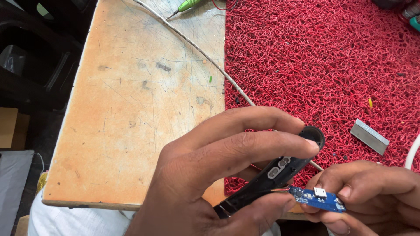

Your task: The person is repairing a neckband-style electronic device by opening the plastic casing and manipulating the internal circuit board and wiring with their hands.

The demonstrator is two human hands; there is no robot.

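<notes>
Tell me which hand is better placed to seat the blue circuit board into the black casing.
Probably the right hand: it already pinches the blue circuit board right at the open side of the black casing, thin wires joining them. The left hand is wrapped around the casing, steadying it.

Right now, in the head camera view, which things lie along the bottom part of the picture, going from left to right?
Worn wooden board → left hand → black plastic device shell → small blue circuit board → right hand, with a flat grey metal piece lying on the red looped mat above it.

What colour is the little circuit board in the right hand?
Blue, seen in the head view: the circuit board pinched in the right hand.
</notes>
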